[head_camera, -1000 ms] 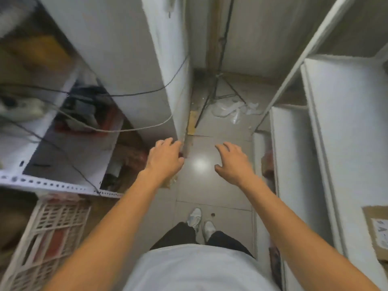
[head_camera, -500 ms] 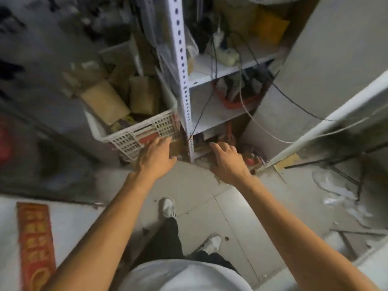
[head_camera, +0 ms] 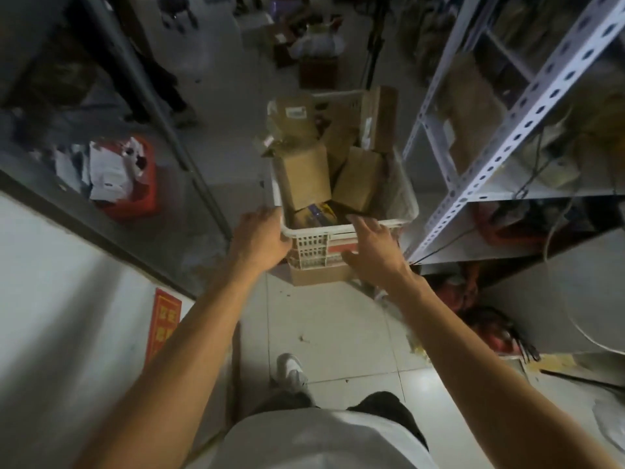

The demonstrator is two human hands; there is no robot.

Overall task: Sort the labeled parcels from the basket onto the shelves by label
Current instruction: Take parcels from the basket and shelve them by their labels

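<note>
White shirt front and dark trousers at bottom of view; one grey-white sneaker planted on pale glossy floor tiles; both bare forearms reach forward and down.

Left hand at near-left corner of white perforated plastic basket; fingers curled round the rim there, gripping it; fingertips hidden behind the rim. Right hand at the near-right side of the same basket; fingers straight and slightly spread, tips over the near rim, thumb out toward the basket's front wall; holding nothing that can be made out; touching or just above, cannot tell.

Basket sits on a flat brown cardboard box on the floor, just beside the grey perforated-angle metal shelving on the right; brown cardboard parcels stand packed inside it, several upright or tilted, one at the far end showing a white label; print unreadable; a dark blue and yellow item lies low at the near end.

Left side: red paper strip with gold characters on a pale surface; farther off, red plastic crate holding white packets. Beyond the basket: blurred boxes and bags on the floor.
</note>
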